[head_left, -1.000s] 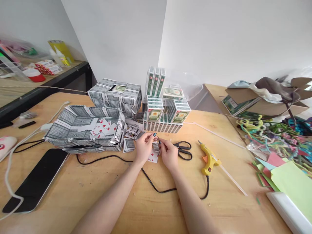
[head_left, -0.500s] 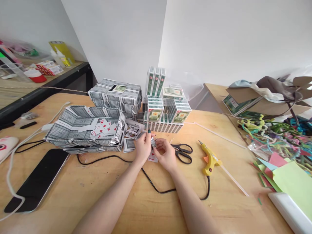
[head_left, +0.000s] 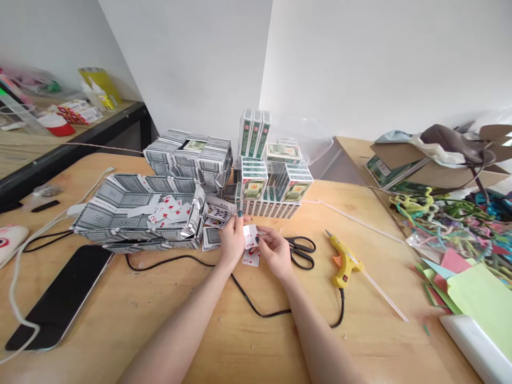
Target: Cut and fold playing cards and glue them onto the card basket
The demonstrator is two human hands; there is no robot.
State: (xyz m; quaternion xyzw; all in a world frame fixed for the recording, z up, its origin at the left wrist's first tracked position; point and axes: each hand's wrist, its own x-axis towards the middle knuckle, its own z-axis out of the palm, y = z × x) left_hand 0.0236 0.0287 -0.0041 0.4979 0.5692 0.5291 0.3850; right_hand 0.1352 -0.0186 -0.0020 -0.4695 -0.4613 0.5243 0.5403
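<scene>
Between my two hands is a playing card [head_left: 250, 236], its white face with red marks turned up. My left hand [head_left: 232, 240] pinches its left edge, thumb on top. The fingers of my right hand [head_left: 275, 253] are closed on its right side. Under them another playing card [head_left: 250, 260], a red three, lies on the table. Left of my hands are loose cards [head_left: 212, 238], some face down. Beside them stands an open tray built of folded cards [head_left: 116, 205], with loose face-up cards [head_left: 170, 209] inside.
Behind stand a card-built box [head_left: 188, 154] and stacked card packs [head_left: 254, 181]. Black scissors [head_left: 303, 252] and a yellow glue gun [head_left: 344, 261] lie to the right, its black cable crossing the table. A phone [head_left: 60, 298] lies left; pipe cleaners [head_left: 448, 224] and coloured paper [head_left: 476, 288] lie right.
The card in my hands showed its patterned back edge-on before; now its white face with red marks is turned up. My hands have stayed in nearly the same place.
</scene>
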